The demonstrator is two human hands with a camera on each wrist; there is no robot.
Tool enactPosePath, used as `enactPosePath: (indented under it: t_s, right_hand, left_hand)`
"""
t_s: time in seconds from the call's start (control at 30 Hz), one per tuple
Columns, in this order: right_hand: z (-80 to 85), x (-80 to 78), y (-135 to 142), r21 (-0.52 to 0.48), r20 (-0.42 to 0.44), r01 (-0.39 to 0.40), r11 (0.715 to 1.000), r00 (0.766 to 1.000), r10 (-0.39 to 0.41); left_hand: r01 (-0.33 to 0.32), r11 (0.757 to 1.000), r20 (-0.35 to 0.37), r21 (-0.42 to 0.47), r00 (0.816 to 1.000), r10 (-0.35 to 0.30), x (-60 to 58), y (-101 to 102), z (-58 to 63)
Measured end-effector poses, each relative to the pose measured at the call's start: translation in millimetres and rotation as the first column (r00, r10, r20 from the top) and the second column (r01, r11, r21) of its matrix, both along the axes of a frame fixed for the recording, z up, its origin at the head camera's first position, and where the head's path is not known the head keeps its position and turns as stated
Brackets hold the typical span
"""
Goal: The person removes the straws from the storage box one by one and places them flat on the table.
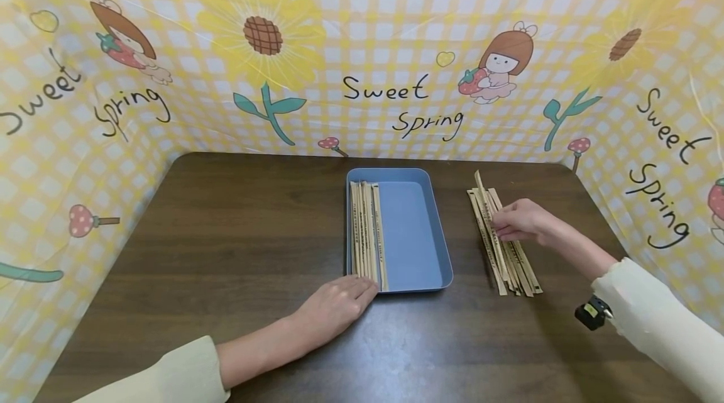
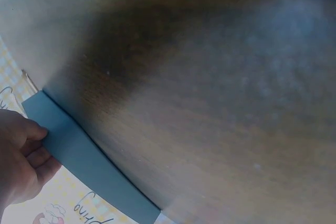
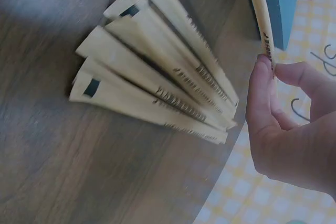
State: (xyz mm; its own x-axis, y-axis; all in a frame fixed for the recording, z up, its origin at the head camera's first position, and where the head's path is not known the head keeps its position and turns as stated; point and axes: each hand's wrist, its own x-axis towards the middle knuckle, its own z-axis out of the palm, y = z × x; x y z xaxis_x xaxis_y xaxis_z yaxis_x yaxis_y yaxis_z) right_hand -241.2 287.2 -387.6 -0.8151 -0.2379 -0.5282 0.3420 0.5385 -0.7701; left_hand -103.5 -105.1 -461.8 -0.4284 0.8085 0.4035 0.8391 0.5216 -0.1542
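right hand pinches one long paper packet, blue tray to its left

head view: the packet is over the loose pile, its long axis roughly along the tray's long side, slightly tilted. the right hand reaches in from the right, fingers toward the left. the left hand is nearer to the tray, at its near left corner.

left wrist view: with thumb on the outer wall, this hand holds the tray.

right wrist view: thumb and fingertips close on the packet.
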Motion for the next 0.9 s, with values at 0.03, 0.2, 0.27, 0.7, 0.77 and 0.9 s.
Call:
enactPosePath:
  t_s: [0.03,0.2,0.27,0.7,0.77,0.9]
  right_hand:
    - [-0.6,0.2,1.9,0.007,-0.001,0.000,1.000,1.000,0.000]
    - [-5.8,1.7,12.3,0.032,0.000,-0.002,0.999,1.000,0.002]
    - [-8.0,3.2,16.0,0.044,-0.005,-0.004,0.999,1.000,0.004]
    - [-15.6,11.1,27.4,0.142,-0.080,-0.017,0.990,0.996,0.029]
    - [-16.5,11.9,26.6,0.152,-0.097,-0.024,0.988,0.995,0.039]
    - [-19.4,12.2,25.2,0.162,-0.122,-0.025,0.987,0.991,0.046]
  left_hand:
    - [0.000,1.000,-0.001,0.000,1.000,0.000,-0.1,0.1,-0.1]
    - [-0.003,1.000,0.002,-0.011,1.000,0.003,0.0,0.5,0.5]
    - [-0.003,1.000,0.001,-0.014,1.000,0.003,0.3,0.5,0.7]
    - [0.010,1.000,-0.028,0.005,1.000,-0.010,-0.2,-0.6,-0.6]
    - [0.013,1.000,-0.029,0.010,0.999,-0.012,-0.3,-0.3,-0.8]
    - [0.013,1.000,-0.026,0.009,1.000,-0.012,-0.1,0.2,-0.7]
